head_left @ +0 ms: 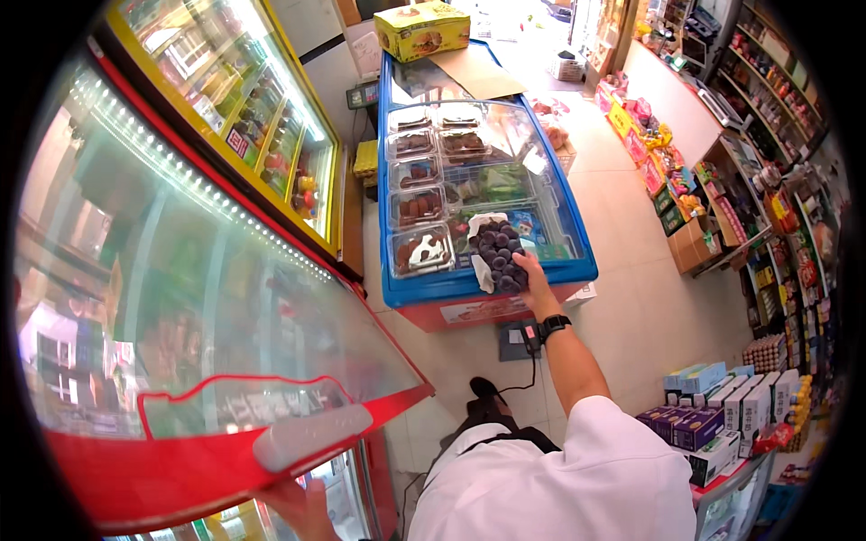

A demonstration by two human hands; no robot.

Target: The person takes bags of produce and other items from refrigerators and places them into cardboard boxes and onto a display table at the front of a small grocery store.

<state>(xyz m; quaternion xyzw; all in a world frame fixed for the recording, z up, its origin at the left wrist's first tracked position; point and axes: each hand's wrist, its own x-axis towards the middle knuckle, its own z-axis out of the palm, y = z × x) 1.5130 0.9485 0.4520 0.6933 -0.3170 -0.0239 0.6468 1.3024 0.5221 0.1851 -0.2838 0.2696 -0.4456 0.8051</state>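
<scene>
My right hand [530, 275] grips a bunch of dark purple grapes [497, 255] with white wrapping around it. The bunch is over the front end of a blue-rimmed chest freezer [398, 289], whose glass top shows clear trays of dark items [419, 206] in a column at the left. At the lower left, my left hand [296, 499] holds the bottom edge of a red-framed glass fridge door [171, 307], which swings across the left of the view; its fingertips are partly hidden by the door.
A yellow-framed fridge [334, 207] stands behind the red door. A yellow box [420, 29] sits on the freezer's far end. Shelves of goods [686, 198] line the right, with stacked cartons [699, 427] at lower right. Tiled floor [631, 298] and a cable [532, 370] lie between.
</scene>
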